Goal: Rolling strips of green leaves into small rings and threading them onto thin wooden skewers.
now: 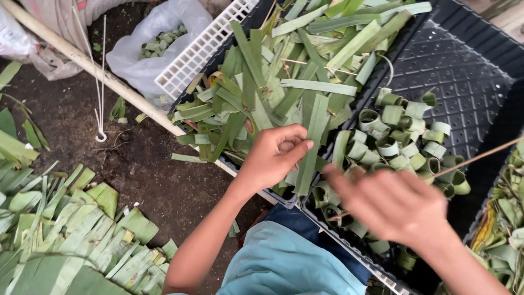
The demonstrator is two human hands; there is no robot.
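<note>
I am pinching a green leaf strip [312, 147] with my left hand [275, 155] over the black tray [464, 60]. My right hand [396, 205] is blurring above the rolled leaf rings [401, 139]; I cannot tell its grip.

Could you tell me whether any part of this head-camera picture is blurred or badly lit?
In the head view, the right hand is smeared by motion blur, its fingers indistinct; the left hand pinching a green leaf strip is sharp. Light is soft and even, with no hard shadows; only the white plastic bag looks slightly washed out.
</note>
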